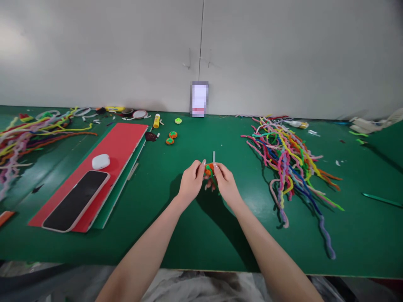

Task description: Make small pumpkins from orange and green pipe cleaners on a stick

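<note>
Both hands meet above the middle of the green table. Between them is a small orange and green fuzzy piece (209, 169). My left hand (192, 178) pinches its left side with thumb and fingers. On the right side, the thumb and fingers of my right hand (226, 180) press on the same piece. A thin pale stick (214, 157) points upward beside the right fingertips. Two small orange rounds with green tops, one (173, 134) just behind the other (170, 141), lie farther back to the left.
Colourful pipe cleaners (283, 155) spread over the right side, with another bundle (19, 138) at far left. A phone (77, 201) and white case (101, 161) rest on a red folder (118, 140). A glue stick (156, 121) and a lit screen (199, 100) stand at the back.
</note>
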Action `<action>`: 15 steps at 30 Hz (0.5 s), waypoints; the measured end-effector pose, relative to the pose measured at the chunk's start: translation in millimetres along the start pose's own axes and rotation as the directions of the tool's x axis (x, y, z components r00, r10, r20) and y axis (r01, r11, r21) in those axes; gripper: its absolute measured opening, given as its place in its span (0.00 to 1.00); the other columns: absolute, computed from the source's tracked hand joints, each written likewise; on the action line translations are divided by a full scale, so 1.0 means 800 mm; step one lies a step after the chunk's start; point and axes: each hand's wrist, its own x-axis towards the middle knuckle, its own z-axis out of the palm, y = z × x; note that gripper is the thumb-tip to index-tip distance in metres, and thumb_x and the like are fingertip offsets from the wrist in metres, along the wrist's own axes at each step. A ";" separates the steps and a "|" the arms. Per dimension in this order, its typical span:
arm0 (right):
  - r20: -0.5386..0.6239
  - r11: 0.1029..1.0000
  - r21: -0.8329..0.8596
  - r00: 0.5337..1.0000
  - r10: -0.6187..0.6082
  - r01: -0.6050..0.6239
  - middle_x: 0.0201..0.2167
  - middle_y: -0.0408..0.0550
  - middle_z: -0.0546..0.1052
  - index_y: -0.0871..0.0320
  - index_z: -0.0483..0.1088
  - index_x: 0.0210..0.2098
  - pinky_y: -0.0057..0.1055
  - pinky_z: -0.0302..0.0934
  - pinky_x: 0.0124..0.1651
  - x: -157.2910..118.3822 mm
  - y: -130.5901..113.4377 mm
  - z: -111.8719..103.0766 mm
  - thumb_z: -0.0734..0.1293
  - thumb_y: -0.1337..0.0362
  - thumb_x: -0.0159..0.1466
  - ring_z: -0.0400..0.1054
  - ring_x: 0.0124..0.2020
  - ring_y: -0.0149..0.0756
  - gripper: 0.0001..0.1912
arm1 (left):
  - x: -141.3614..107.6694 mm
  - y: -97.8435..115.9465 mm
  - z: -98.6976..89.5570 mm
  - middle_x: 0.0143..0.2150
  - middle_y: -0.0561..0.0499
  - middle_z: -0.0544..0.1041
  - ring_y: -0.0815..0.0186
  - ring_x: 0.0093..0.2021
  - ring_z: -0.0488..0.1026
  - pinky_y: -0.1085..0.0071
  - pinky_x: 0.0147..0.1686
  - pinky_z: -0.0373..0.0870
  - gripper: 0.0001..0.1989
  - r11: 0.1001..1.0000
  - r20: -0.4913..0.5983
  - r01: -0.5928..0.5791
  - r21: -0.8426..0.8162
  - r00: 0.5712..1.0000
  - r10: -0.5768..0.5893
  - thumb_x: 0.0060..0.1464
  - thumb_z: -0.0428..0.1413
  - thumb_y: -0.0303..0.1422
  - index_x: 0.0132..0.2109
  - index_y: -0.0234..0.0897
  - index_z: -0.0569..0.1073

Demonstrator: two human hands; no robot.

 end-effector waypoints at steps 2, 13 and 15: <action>-0.025 1.000 -0.005 1.000 0.002 -0.002 0.18 0.40 0.67 0.59 0.64 0.37 0.21 0.53 0.12 0.000 0.001 0.001 0.56 0.53 0.61 0.60 0.12 0.24 0.16 | 0.000 0.000 0.001 0.21 0.57 0.61 0.72 0.22 0.61 0.75 0.25 0.56 0.16 1.000 -0.001 0.018 -0.020 1.000 -0.018 0.58 0.40 0.41 0.26 0.38 0.59; -0.082 0.988 -0.141 0.994 -0.071 0.059 0.10 0.34 0.57 0.55 0.64 0.40 0.22 0.46 0.11 -0.005 0.000 -0.001 0.56 0.52 0.61 0.51 0.09 0.24 0.16 | 0.002 -0.005 0.013 0.19 0.58 0.59 0.75 0.18 0.57 0.76 0.19 0.55 0.18 0.936 0.085 0.142 -0.320 0.989 -0.121 0.55 0.42 0.45 0.28 0.36 0.63; -0.063 0.996 -0.076 0.997 -0.042 0.037 0.09 0.32 0.54 0.56 0.64 0.39 0.21 0.42 0.11 -0.003 -0.006 -0.005 0.60 0.53 0.59 0.48 0.08 0.23 0.14 | 0.004 -0.005 0.012 0.17 0.58 0.57 0.76 0.16 0.55 0.77 0.17 0.53 0.18 0.919 0.087 0.172 -0.356 0.985 -0.150 0.54 0.44 0.46 0.27 0.36 0.63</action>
